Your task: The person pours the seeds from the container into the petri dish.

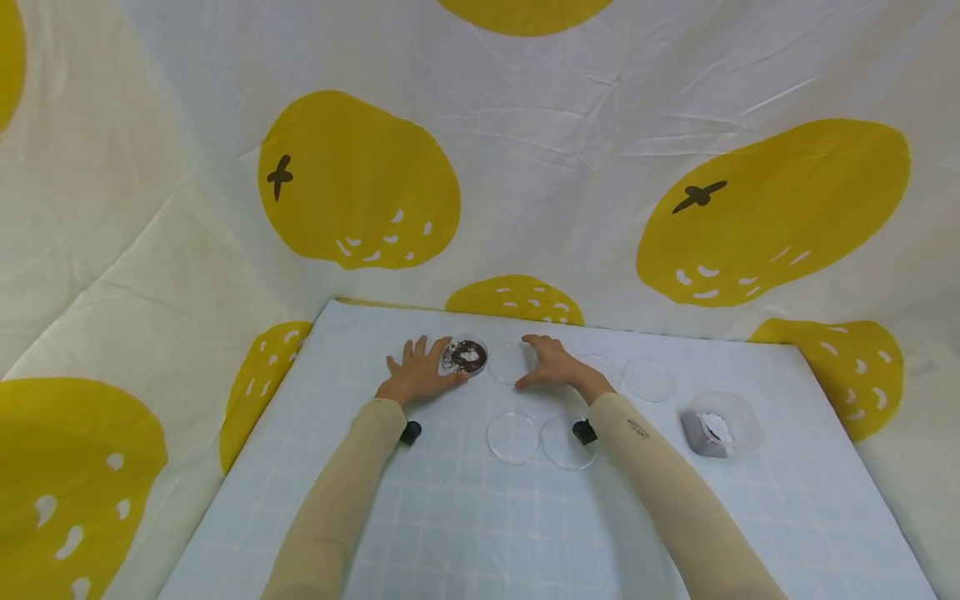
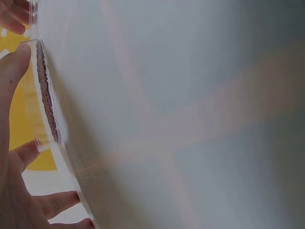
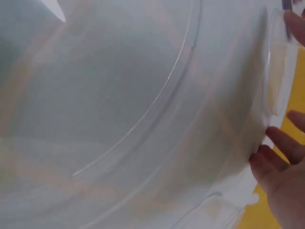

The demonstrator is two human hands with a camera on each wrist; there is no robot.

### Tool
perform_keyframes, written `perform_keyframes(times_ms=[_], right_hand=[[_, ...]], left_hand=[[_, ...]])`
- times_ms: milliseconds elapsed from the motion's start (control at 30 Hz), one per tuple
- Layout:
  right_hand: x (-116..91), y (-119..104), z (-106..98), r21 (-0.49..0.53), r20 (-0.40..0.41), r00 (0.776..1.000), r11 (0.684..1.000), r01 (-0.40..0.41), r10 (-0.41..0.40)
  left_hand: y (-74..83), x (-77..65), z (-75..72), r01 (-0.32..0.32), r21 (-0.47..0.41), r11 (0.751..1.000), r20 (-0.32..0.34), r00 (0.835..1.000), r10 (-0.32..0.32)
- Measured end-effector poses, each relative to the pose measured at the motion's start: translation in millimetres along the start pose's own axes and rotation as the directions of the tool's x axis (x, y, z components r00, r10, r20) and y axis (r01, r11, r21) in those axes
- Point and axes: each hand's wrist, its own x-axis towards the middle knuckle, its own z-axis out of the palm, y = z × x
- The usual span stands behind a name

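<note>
At the back of the table my left hand holds a round clear petri dish by its side, thumb and a finger at opposite edges of the rim. A brown crumbly layer with white bits fills this dish; in the left wrist view that layer shows edge-on. Just right of it lies an empty clear dish. Around its right edge my right hand is spread, thumb in front and fingers behind. From the right wrist view, the empty dish stands between thumb and fingers, with its wall upright.
Two clear round pieces lie side by side nearer me, one partly under my right wrist camera. Two more lie beyond my right forearm. Farther right sits a clear container with a greyish box holding something white. Patterned fabric hangs behind the table.
</note>
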Motion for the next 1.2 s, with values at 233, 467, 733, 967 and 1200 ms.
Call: perform_keyframes(times_ms=[233,467,733,967,1200], right_hand=[[2.2,-4.4,2.7,-0.108,0.013,0.999,0.993,-0.037,0.039],[0.7,-9.8,1.0,-0.154,-0.001,0.999,0.987,-0.035,0.036],[2.3,-9.6,1.5,-0.166,0.003,0.999,0.985,-0.039,0.040],[0.4,-8.2,1.5,-0.102,0.003,1.000,0.994,-0.029,0.030],[-1.1,-7.8,-0.2,-0.051,-0.035,0.999,0.999,0.003,-0.005]], left_hand=[[0.2,0.7,0.5,-0.002,0.002,1.000,-0.003,1.000,0.002],[0.1,0.9,1.2,-0.001,0.014,1.000,-0.006,1.000,0.001],[1.6,0.0,0.0,-0.005,0.000,1.000,-0.010,1.000,0.005],[0.6,-1.2,1.0,0.001,-0.001,1.000,-0.009,1.000,-0.001],[0.5,-0.5,1.1,0.004,-0.016,1.000,-0.007,1.000,-0.005]])
